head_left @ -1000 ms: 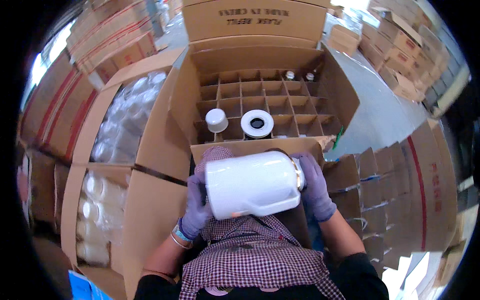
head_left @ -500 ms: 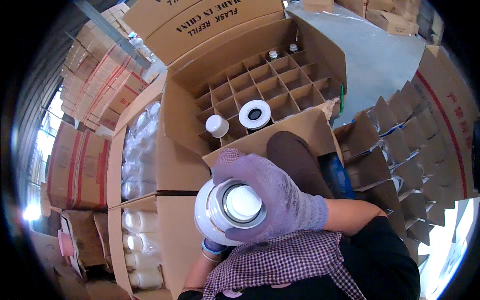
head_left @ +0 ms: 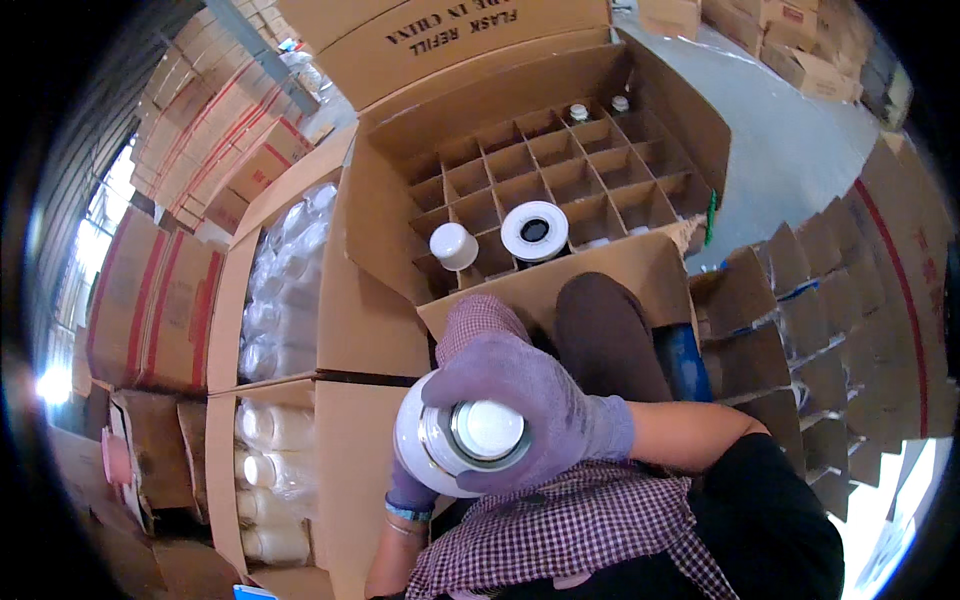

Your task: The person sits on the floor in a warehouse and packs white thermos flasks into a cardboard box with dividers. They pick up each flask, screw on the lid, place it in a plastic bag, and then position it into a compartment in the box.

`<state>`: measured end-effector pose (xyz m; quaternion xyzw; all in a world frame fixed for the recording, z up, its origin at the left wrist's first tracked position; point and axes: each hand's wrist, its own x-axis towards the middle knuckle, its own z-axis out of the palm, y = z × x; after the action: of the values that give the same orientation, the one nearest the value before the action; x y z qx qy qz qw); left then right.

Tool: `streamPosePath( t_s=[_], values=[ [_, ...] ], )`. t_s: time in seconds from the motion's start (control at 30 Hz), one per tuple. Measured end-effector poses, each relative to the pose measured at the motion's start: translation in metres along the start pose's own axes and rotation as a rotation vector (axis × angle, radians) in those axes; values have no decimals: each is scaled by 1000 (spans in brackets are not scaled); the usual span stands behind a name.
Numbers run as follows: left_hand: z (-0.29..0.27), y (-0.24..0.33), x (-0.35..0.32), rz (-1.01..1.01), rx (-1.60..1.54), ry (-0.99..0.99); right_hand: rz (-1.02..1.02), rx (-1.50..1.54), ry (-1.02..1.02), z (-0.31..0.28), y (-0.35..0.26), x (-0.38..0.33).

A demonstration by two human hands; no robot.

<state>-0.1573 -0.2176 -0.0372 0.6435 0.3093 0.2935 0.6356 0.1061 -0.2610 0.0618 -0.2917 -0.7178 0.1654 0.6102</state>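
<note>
Right hand (head_left: 535, 405), purple-gloved, fingers curled tight over the top end of a white flask (head_left: 460, 440), which sits end-on to the camera with its silvery mouth showing, at about 7 o'clock from the frame centre. Left hand (head_left: 408, 492) grips the flask from beneath at its 7 o'clock; only a few gloved fingers show. The divided carton (head_left: 560, 170) lies at the flask's 12 to 1 o'clock, holding two more flasks (head_left: 534, 231) in its near cells.
</note>
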Motion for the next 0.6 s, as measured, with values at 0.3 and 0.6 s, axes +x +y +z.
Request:
streamPosePath(
  t_s=[0.3, 0.6],
  values=[
    [-30, -24, -34, -15, -796, 255, 163, -541, -394, 32, 226, 87],
    [-75, -55, -27, -144, -723, 530, 488, -474, -516, -11, 252, 72]
  ],
)
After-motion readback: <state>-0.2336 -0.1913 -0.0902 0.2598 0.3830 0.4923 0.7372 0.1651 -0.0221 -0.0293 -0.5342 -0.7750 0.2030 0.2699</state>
